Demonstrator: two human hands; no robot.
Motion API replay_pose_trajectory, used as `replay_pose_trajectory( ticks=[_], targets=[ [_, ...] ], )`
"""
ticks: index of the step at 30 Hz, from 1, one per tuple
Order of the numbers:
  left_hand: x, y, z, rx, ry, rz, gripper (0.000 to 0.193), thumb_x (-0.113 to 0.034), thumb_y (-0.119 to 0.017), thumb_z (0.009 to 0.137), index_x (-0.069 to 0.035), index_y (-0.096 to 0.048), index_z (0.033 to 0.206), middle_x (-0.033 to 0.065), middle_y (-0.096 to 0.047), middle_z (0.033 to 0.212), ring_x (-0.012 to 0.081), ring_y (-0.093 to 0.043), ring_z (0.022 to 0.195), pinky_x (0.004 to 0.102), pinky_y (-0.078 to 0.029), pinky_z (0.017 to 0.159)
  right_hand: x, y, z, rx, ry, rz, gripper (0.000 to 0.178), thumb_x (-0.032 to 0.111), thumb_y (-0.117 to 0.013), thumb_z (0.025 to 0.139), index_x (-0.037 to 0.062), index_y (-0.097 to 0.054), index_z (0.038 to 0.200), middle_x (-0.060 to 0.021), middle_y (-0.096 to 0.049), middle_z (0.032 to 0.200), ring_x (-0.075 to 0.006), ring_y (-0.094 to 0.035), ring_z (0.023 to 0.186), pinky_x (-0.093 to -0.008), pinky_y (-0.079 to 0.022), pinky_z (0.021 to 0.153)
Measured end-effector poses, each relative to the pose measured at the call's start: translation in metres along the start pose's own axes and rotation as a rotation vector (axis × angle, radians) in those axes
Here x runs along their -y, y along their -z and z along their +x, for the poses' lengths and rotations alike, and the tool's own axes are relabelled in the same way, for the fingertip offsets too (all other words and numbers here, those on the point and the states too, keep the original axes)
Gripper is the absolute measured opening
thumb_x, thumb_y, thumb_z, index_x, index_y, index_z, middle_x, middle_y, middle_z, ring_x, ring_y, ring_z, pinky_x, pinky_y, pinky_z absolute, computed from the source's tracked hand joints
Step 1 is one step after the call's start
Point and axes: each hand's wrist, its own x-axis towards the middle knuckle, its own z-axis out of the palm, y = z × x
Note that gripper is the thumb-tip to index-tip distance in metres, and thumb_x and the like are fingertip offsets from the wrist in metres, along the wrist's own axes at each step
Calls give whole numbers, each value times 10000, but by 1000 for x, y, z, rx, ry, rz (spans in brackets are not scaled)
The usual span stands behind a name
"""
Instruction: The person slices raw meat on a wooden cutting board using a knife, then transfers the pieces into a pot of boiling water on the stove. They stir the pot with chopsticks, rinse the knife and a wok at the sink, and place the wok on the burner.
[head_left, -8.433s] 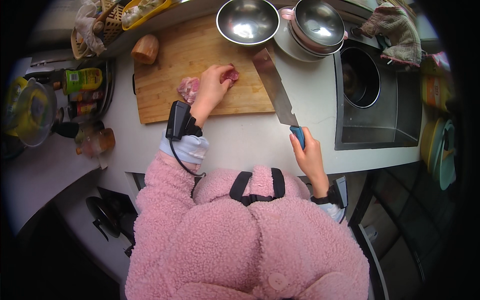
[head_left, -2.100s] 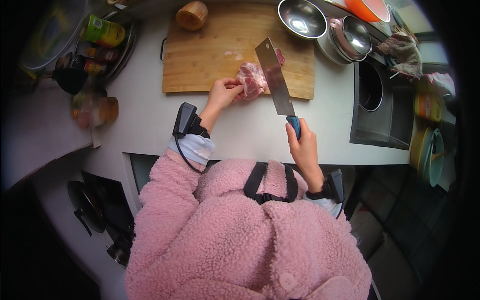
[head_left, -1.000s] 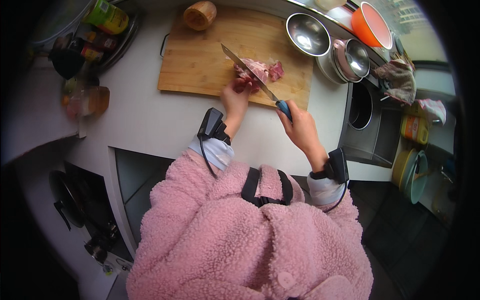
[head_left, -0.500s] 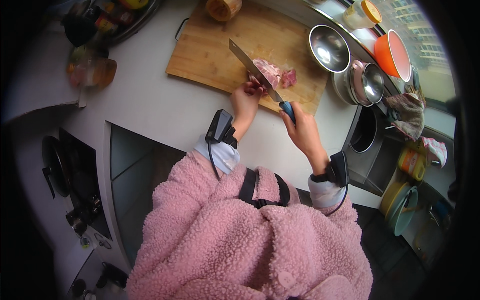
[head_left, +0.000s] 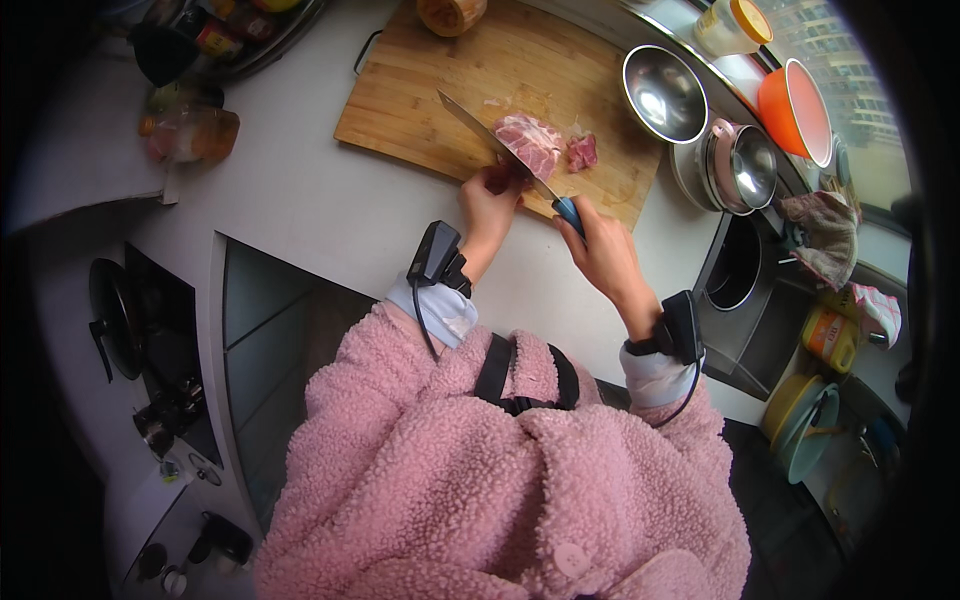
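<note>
"Pink, marbled meat [head_left: 530, 143]: where is it exactly?"

"On the near part of the board [head_left: 420, 90], right of its middle. One smaller scrap [head_left: 582, 153] lies just beside it, closer to the board's right edge."

"And the knife [head_left: 480, 122]?"

"Right hand [head_left: 605, 255] is wrapped around its blue handle [head_left: 569, 215], at the board's near edge. The blade crosses the meat's left side, tip pointing over the board toward its left. We see it nearly edge-on, so I can't tell how deep it sits."

"What about the left hand [head_left: 488, 205]?"

"It's at the board's near edge, on the left of the blade, thumb and fingers bunched together. Whether they're pinching a flap of meat, I can't tell."

"That looks tight to me. How would you do it well?"

"I'd tuck those fingertips back so the knuckles face the steel. Raw meat is probably slippery, so long drawing strokes should beat pressing straight down. Sliding the meat toward the board's middle would give the whole blade wood to land on."

"Anything crowding the board?"

"One steel bowl [head_left: 664, 95] by its right edge, and what looks like a cut squash [head_left: 452, 14] on its far side. Both sit apart from the blade."
</note>
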Motion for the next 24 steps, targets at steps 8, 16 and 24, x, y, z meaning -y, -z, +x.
replay_pose_trajectory(
  ticks=[8,16,24],
  targets=[
    [1,10,3,-50,-39,-15,102,-32,-628,795,62,-618,833,76,-650,719,111,-614,621,243,-500,580,-4,6,-22,83,-75,21,238,248,-524,898,30,-428,895,-224,-582,655,-434,-554,627,-514,-422,569],
    [0,16,4,-31,-30,2,94,-16,-635,767,63,-616,814,99,-663,726,119,-626,640,248,-496,604,4,-16,1,76,-39,82,247,243,-529,897,16,-430,901,-248,-585,685,-450,-553,653,-523,-420,585],
    [5,24,8,-72,-60,193,137,-58,-687,735,56,-619,769,93,-655,665,131,-630,607,257,-489,568,-12,-12,-31,158,-177,156,233,222,-543,889,16,-437,911,-252,-587,710,-447,-558,696,-508,-426,607]
  ],
)
